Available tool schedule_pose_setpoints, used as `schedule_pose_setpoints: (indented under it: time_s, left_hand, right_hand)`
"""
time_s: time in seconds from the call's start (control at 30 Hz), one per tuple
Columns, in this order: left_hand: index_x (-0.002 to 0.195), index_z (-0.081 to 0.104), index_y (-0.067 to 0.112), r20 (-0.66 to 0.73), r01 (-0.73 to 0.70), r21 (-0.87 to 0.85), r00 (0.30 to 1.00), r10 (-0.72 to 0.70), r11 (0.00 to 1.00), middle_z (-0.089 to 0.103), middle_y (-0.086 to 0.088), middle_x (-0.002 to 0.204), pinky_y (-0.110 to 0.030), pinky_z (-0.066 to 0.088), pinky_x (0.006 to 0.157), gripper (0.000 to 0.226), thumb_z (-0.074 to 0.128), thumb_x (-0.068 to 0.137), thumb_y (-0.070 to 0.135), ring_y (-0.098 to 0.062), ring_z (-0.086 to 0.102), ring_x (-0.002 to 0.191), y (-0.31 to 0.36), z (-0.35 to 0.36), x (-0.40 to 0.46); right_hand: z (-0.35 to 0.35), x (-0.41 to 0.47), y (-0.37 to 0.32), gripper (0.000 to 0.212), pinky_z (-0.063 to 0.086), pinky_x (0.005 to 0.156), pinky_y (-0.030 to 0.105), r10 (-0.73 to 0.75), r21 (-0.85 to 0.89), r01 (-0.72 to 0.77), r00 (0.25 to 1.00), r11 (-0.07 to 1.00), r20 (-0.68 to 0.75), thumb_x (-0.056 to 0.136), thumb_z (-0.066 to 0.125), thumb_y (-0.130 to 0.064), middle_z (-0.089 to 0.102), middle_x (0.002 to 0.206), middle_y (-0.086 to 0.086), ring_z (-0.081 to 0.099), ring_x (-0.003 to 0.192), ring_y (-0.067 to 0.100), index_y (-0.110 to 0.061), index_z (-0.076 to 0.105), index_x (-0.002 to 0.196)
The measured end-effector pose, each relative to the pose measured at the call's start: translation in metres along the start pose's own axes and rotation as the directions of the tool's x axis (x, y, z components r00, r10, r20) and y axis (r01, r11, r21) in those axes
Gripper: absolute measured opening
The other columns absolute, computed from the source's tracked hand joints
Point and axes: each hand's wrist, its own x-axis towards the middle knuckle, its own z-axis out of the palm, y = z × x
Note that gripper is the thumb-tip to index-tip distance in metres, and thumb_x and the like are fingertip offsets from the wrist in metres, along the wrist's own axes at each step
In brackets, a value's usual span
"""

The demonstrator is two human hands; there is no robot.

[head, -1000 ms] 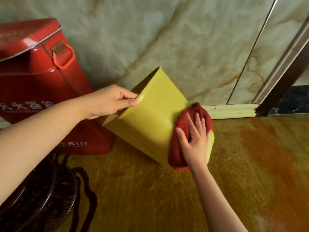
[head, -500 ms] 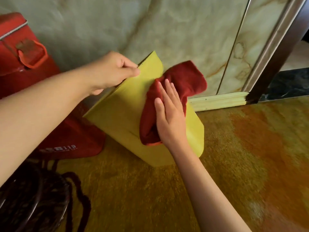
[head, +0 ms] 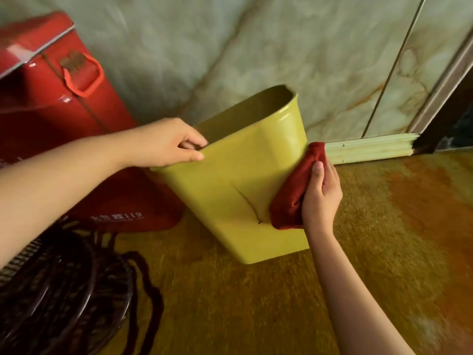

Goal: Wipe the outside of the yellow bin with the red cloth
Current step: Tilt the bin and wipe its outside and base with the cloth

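The yellow bin (head: 230,190) stands on the floor, leaning slightly left, its open top facing up and away from me. A dark crack runs down its near face. My left hand (head: 169,143) pinches the bin's near-left rim, thumb outside and fingers inside. My right hand (head: 321,198) holds the bunched red cloth (head: 297,190) and presses it against the bin's right side, near the front corner. The bin's far and left sides are hidden.
A red metal box (head: 51,103) with an orange handle stands just left of the bin, touching or nearly so. A dark wire stand with a cord (head: 64,290) sits at lower left. The marble wall and pale skirting (head: 368,147) are behind; a dark door frame (head: 435,139) is at right.
The bin has come from steeply tilted to nearly upright. My right hand slid the cloth off the front face down to the right side, bunching it. My left hand stays on the rim.
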Motion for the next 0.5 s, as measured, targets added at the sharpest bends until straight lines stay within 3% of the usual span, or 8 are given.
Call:
schedule_pose_setpoints:
  time_s: [0.1, 0.17, 0.23, 0.27, 0.33, 0.4, 0.5]
  left_hand:
    - [0.079, 0.067, 0.014, -0.037, -0.016, -0.042, 0.999, 0.015, 0.999, 0.072, -0.016, 0.073, -0.021, 0.037, 0.056, 0.01, 0.06, 0.083, 0.019, -0.007, 0.046, 0.062, 0.004, 0.004, 0.006]
    - [0.087, 0.069, 0.012, -0.025, -0.038, -0.093, 0.999, 0.036, 0.995, 0.074, -0.017, 0.081, -0.023, 0.042, 0.063, 0.013, 0.059, 0.083, 0.019, -0.007, 0.048, 0.067, 0.016, 0.008, 0.015]
    - [0.09, 0.069, 0.006, -0.009, -0.075, -0.093, 0.997, 0.075, 0.993, 0.075, -0.015, 0.085, -0.028, 0.047, 0.067, 0.016, 0.058, 0.084, 0.016, -0.006, 0.05, 0.07, 0.027, 0.011, 0.025]
    - [0.086, 0.068, 0.0, 0.007, -0.094, -0.076, 0.995, 0.095, 0.993, 0.072, -0.012, 0.075, -0.026, 0.046, 0.061, 0.017, 0.056, 0.084, 0.013, -0.004, 0.048, 0.065, 0.029, 0.01, 0.029]
    - [0.067, 0.058, -0.002, 0.06, -0.102, -0.07, 0.993, 0.106, 0.992, 0.048, -0.006, 0.053, -0.019, 0.03, 0.045, 0.021, 0.055, 0.084, 0.009, -0.002, 0.035, 0.051, 0.031, 0.004, 0.032]
    - [0.057, 0.047, 0.003, 0.081, -0.085, -0.087, 0.992, 0.092, 0.993, 0.03, -0.003, 0.051, -0.015, 0.022, 0.042, 0.031, 0.056, 0.085, 0.011, -0.003, 0.024, 0.046, 0.022, -0.004, 0.033]
    - [0.074, 0.062, -0.002, 0.104, 0.019, -0.151, 0.995, -0.003, 0.988, 0.046, 0.005, 0.05, -0.008, 0.033, 0.047, 0.019, 0.058, 0.085, 0.012, 0.001, 0.034, 0.046, 0.004, -0.01, 0.032]
  right_hand:
    - [0.01, -0.004, -0.02, 0.048, 0.031, 0.11, 0.043, 0.0, 0.054, 0.007, 0.992, 0.999, -0.125, 0.091, 0.028, -0.028, 0.053, 0.134, 0.017, 0.044, 0.128, 0.028, -0.004, 0.052, 0.125]
    - [0.027, -0.017, -0.04, 0.046, 0.022, 0.115, 0.037, -0.122, 0.062, 0.136, 0.976, 0.989, -0.183, 0.094, 0.025, -0.024, 0.044, 0.142, 0.016, 0.034, 0.136, 0.027, -0.004, 0.044, 0.131]
    - [0.05, -0.034, -0.055, 0.049, 0.012, 0.116, 0.034, -0.251, -0.022, 0.251, 0.958, 0.968, -0.141, 0.095, 0.023, -0.029, 0.032, 0.151, 0.012, 0.019, 0.143, 0.023, -0.012, 0.035, 0.138]
    - [0.062, -0.04, -0.057, 0.05, 0.009, 0.115, 0.039, -0.274, -0.105, 0.264, 0.957, 0.959, -0.095, 0.094, 0.024, -0.033, 0.024, 0.155, 0.007, 0.01, 0.145, 0.019, -0.02, 0.028, 0.142]
    - [0.078, -0.046, -0.049, 0.054, 0.004, 0.113, 0.054, -0.248, -0.25, 0.241, 0.969, 0.938, 0.001, 0.092, 0.026, -0.039, 0.007, 0.159, -0.001, -0.004, 0.145, 0.013, -0.035, 0.011, 0.144]
    - [0.083, -0.044, -0.027, 0.057, -0.002, 0.112, 0.056, -0.252, -0.314, 0.263, 0.965, 0.912, 0.078, 0.091, 0.028, -0.042, -0.002, 0.157, -0.008, -0.011, 0.143, 0.009, -0.039, 0.005, 0.143]
    - [0.078, -0.044, 0.017, 0.057, -0.008, 0.112, 0.053, -0.232, -0.39, 0.269, 0.963, 0.881, 0.14, 0.09, 0.025, -0.046, -0.006, 0.153, -0.011, -0.011, 0.141, 0.007, -0.043, 0.0, 0.141]
